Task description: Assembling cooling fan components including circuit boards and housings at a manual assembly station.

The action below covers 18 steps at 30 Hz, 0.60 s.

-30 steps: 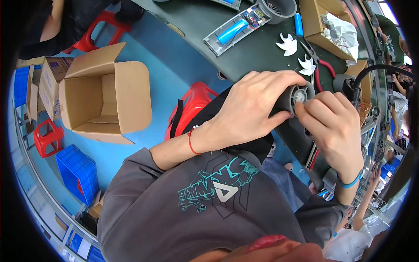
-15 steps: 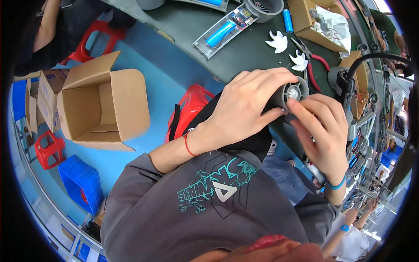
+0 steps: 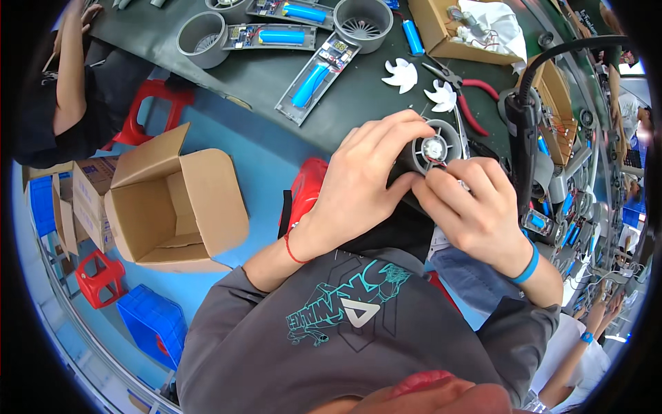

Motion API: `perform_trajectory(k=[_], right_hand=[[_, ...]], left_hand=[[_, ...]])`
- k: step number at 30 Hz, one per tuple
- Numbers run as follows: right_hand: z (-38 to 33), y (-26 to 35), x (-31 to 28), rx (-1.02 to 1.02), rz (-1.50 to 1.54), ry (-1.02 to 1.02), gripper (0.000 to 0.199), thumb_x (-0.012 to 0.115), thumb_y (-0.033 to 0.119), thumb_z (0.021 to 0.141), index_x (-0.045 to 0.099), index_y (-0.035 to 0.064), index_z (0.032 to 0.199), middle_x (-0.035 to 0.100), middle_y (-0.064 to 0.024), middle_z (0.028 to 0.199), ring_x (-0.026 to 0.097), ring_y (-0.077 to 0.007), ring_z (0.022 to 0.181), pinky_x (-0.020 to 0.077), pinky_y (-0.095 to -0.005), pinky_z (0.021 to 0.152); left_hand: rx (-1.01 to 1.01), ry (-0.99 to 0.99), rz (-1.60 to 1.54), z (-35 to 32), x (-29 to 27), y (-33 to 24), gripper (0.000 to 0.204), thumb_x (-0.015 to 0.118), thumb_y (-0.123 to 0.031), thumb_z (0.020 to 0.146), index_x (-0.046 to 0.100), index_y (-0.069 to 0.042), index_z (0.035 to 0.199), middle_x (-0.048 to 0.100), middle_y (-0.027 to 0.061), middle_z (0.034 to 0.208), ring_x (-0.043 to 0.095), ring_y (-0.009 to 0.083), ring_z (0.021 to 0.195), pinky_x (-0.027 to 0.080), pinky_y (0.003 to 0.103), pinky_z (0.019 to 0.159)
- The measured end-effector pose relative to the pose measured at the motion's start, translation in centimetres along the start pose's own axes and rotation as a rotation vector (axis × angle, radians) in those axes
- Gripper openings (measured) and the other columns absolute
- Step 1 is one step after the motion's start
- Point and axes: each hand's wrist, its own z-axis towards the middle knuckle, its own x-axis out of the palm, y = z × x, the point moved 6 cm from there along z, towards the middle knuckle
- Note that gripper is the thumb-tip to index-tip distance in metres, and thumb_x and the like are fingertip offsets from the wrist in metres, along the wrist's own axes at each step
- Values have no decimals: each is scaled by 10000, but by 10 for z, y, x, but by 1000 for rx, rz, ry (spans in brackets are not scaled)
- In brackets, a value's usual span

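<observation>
My left hand (image 3: 362,169) is closed round a grey round fan housing (image 3: 452,134), its open end facing up. Inside the housing, thin spokes hold a small motor (image 3: 434,149) at the centre. My right hand (image 3: 476,207) is at the housing's near right rim, thumb and fingers pinched together; what lies between them is hidden. Just beyond the housing, two white fan blades (image 3: 400,76) (image 3: 441,96) lie on the dark green table (image 3: 255,86). Pliers with red handles (image 3: 472,103) rest beside them.
Grey shells with blue batteries (image 3: 310,85) and round grey cups (image 3: 362,24) stand farther left. A blue battery (image 3: 413,37) lies by a carton of parts (image 3: 441,45). A black flexible arm (image 3: 527,103) rises at right. An open carton (image 3: 148,214) and red stool (image 3: 100,279) are on the floor.
My right fingertips have moved from the motor at the housing's centre to its near right rim and closed together. My left hand keeps its hold. The view has shifted, showing more table.
</observation>
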Motion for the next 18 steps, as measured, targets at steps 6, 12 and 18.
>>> perform_trajectory(k=[6, 12, 18], right_hand=[[-16, 32, 2, 18, 68, 59, 293, 700, 108, 651, 703, 55, 938, 626, -49, 952, 629, -205, 903, 474, -319, 725], [-23, 28, 1, 236, 173, 54, 312, 678, 101, 678, 681, 29, 982, 637, -65, 963, 640, -221, 906, 484, -332, 718], [-17, 33, 0, 532, 397, -100, 345, 705, 0, 654, 686, 28, 997, 681, -74, 953, 655, -232, 811, 530, -350, 679]], left_hand=[[-10, -14, -12, 1, 2, 0, 584, 793, 53, 646, 592, -93, 1175, 623, 109, 1239, 614, 339, 1104, 492, 411, 899], [23, 13, 33, 0, 2, 0, 563, 789, 39, 671, 592, -103, 1180, 593, 117, 1253, 604, 339, 1078, 493, 411, 857], [185, 61, 182, -5, 8, -1, 591, 780, 32, 698, 620, -165, 1232, 524, 147, 1336, 580, 315, 1102, 496, 379, 796]])
